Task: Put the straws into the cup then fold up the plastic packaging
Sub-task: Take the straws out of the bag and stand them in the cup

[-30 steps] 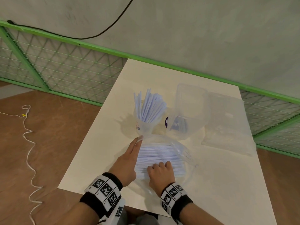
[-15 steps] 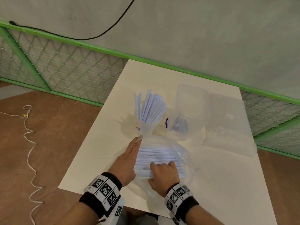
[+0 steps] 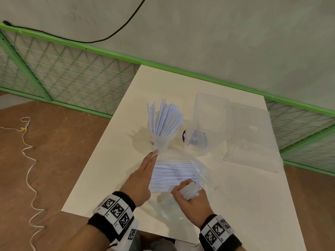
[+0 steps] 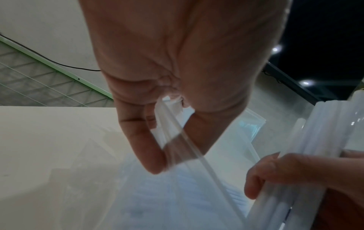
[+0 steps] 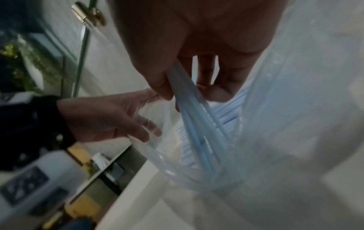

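Observation:
A clear cup [image 3: 159, 140] stands mid-table with several pale blue straws [image 3: 167, 117] upright in it. Just in front lies the clear plastic bag [image 3: 203, 171], with more straws [image 3: 172, 173] lying flat inside. My left hand [image 3: 153, 154] pinches the bag's edge near the cup. In the left wrist view the left hand [image 4: 167, 155] has thumb and finger closed on the plastic film [image 4: 189, 149]. My right hand [image 3: 188, 192] grips a small bundle of straws [image 3: 192, 190] at the bag's near side. The right wrist view shows that bundle [image 5: 199, 129] under the right hand [image 5: 187, 93].
A clear plastic box [image 3: 210, 124] with its open lid [image 3: 253, 138] stands right of the cup. The white table [image 3: 244, 205] ends close to my wrists. A green mesh fence [image 3: 72, 77] runs behind, and a white cord [image 3: 27, 160] lies on the floor to the left.
My right hand has drawn back towards the near table edge and now holds a bundle of straws raised from the pile. The left hand has kept its pinch on the bag.

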A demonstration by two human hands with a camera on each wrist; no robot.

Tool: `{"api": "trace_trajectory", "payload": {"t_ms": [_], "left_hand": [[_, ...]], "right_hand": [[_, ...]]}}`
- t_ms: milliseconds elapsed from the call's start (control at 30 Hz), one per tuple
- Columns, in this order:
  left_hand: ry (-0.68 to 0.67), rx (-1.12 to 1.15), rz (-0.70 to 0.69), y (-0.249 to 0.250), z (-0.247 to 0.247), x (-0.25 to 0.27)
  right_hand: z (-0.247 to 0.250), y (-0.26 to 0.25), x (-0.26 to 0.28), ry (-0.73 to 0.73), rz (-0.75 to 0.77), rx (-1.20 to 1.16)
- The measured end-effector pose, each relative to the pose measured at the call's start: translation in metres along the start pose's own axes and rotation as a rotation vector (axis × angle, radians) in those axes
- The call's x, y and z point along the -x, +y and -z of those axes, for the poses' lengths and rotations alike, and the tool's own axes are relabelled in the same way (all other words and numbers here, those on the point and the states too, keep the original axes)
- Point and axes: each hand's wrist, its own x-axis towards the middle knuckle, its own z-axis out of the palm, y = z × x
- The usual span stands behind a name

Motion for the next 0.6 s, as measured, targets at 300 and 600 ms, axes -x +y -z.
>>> {"api": "trace_trajectory", "payload": {"t_ms": [300, 600], "left_hand": [[-0.015, -0.008, 0.027, 0.0, 0.001, 0.004], [-0.048, -0.024, 0.039, 0.009, 0.007, 0.009]], "right_hand": [[0.066, -0.119, -0.044, 0.064, 0.16, 0.021], [0.082, -0.206, -0.131, 0.269, 0.308, 0.096]]}}
